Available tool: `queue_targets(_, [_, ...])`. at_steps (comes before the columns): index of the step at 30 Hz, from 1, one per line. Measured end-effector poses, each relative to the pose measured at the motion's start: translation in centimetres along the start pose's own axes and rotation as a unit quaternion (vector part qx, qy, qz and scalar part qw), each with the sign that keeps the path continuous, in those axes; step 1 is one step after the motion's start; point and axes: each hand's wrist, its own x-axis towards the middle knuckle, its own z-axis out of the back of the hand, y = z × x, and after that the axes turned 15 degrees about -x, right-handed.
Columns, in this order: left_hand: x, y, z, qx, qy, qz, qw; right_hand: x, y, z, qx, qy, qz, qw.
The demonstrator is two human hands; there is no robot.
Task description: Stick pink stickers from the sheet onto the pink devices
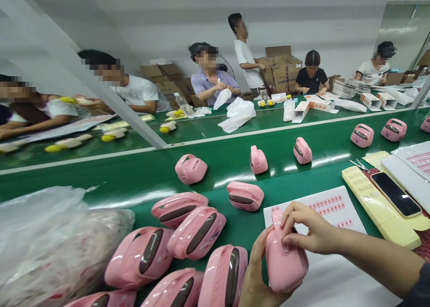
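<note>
My left hand (255, 271) is wrapped round a pink plastic case with a loop handle (287, 271), tilted with its end toward me. The fingers of my right hand (311, 228) are pinched together against that end, just below the handle. Anything between those fingertips is too small or hidden to make out. Under both hands lies a white sheet with rows of small red-pink stickers (331, 204). To the left, several similar pink cases (201, 233) with dark brown oval panels crowd the green surface. One more pink case (246, 196) lies just beyond my left hand.
A conveyor belt (228, 159) carries spaced pink cases. A clear plastic bag (67, 248) bulges at the left. At right are a yellow card stack (379, 208), a phone (396, 194) and tweezers (358, 164). A slanted metal post (110, 87) and several co-workers stand or sit beyond.
</note>
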Motion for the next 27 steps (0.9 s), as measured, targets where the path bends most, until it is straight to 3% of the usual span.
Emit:
queue_targets(7, [0.1,-0.4,-0.1,-0.005,-0.003,0.013,1.000,-0.3,-0.3,-0.6,0.020,-0.025,0.017,0.999])
queue_targets(18, [0.1,-0.5,-0.3,-0.014,-0.016,0.009,1.000,0.4,1.1,0.7,-0.047,0.048,-0.042,0.997])
queue_targets(27, [0.2,-0.4,-0.4,0.019,-0.020,-0.006,1.000,-0.4,1.0,0.4,-0.185,0.056,0.045,0.980])
